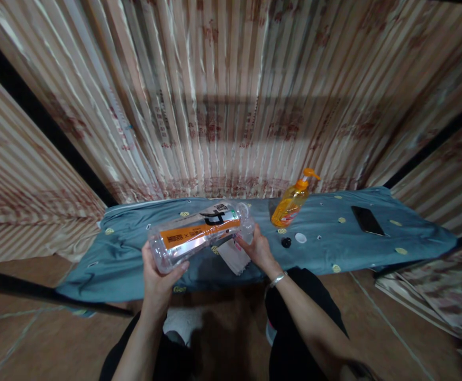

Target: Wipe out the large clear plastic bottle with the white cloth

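A large clear plastic bottle with an orange and silver label is tilted nearly on its side above the cloth-covered surface. My left hand is wrapped round its base end. Near the neck, my right hand grips the bottle from below and wears a bracelet at the wrist. The bottle's mouth points up to the right, with no cap visible on it. A pale, zigzag-edged piece of paper or cloth lies just below the bottle beside my right hand; whether the fingers touch it I cannot tell.
An orange pump bottle stands behind my right hand. A small black cap and a white oval lid lie in front of it. Farther right rests a dark phone. Blue patterned cloth covers the narrow table; striped curtains hang behind.
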### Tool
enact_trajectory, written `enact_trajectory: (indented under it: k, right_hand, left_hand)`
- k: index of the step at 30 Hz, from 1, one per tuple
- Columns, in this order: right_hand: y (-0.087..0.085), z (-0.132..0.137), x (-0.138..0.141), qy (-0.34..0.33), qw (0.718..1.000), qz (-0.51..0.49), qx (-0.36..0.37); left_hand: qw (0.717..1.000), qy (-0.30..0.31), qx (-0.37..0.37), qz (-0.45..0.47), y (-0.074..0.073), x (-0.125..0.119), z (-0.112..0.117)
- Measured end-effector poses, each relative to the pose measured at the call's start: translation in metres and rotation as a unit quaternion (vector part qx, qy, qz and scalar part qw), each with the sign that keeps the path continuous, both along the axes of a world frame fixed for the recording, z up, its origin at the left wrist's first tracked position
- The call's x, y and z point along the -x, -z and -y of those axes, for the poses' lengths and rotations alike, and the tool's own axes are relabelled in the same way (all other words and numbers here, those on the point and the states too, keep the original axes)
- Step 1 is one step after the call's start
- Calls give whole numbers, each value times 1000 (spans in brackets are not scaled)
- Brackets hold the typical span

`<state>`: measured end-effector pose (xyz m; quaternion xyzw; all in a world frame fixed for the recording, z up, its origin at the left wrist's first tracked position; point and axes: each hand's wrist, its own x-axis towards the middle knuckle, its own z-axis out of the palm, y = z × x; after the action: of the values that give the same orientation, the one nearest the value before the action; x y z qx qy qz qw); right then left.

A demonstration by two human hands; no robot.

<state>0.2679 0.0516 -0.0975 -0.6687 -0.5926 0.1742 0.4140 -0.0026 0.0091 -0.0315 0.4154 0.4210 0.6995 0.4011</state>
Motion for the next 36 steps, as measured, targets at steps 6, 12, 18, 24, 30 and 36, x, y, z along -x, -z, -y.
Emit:
enact_trajectory:
  k: [6,12,18,24,30,36]
  right_hand:
    - [0,0,0,1,1000,13,-2]
    - [-2,0,0,4,1000,13,7]
    - [0,0,0,3,1000,9,-9]
    - [2,-1,-1,-2,1000,-1,-10]
    - [-2,1,-1,-3,1000,-1,-9]
    - [0,1,0,9,1000,29,0]
  left_hand:
    - [1000,16,0,-18,7,6,-2]
    - [999,26,8,-22,13,13,-4]
    - [999,29,5,-14,15,14,-5]
    - [1000,26,9,-11,15,13,-4]
    - [1000,20,9,4,11,12,-3]
    - [1000,10,3,-11,12,11,-4]
